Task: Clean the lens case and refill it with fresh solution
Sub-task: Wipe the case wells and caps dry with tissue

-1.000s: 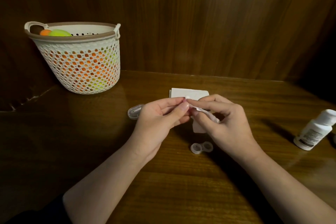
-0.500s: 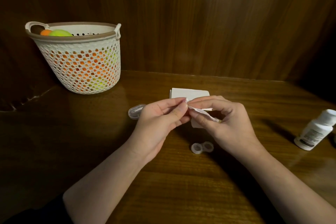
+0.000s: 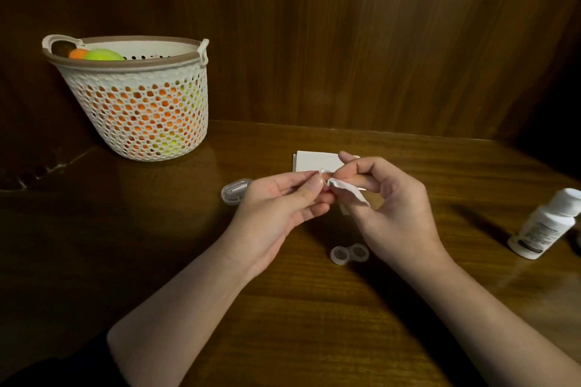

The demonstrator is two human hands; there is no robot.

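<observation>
Pinching a small white tissue [image 3: 347, 192] between both hands [image 3: 276, 214] [image 3: 393, 210], I am judging the lens case [image 3: 349, 253] below: long axis left-right, nearer my right hand, on the counter [image 3: 314, 324].

The lens case [image 3: 349, 255], clear and twin-welled, lies open on the bench near the right wrist. The white solution bottle [image 3: 545, 225] stands capped at the far right. A small white tissue [image 3: 349, 192] is held above the bench, pinched by fingers.
</observation>
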